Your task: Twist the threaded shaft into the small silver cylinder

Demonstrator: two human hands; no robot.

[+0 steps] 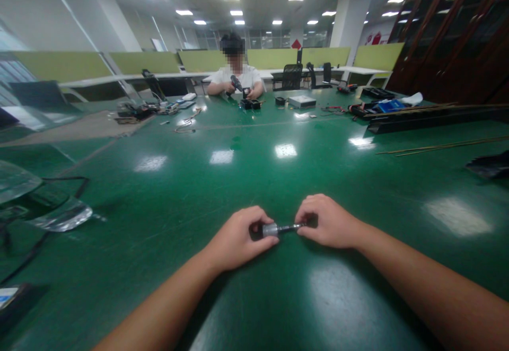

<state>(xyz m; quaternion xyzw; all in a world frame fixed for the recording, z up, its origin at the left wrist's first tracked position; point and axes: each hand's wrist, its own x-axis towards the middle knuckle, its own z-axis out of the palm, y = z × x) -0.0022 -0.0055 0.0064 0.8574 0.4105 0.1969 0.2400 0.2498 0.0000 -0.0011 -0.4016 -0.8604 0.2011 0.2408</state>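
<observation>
At a green bench (254, 178), a silver cylinder (271, 229) is gripped by the left hand (240, 238); its thin rod (287, 228) is pinched by the right hand (330, 222).

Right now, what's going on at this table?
The left hand grips a small grey cylinder, while the right hand pinches the far end of the thin rod extending from it. Across the green table, a co-worker holds what looks like a drill.

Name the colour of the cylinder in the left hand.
The cylinder is silvery grey; it shows in the head view.
</observation>
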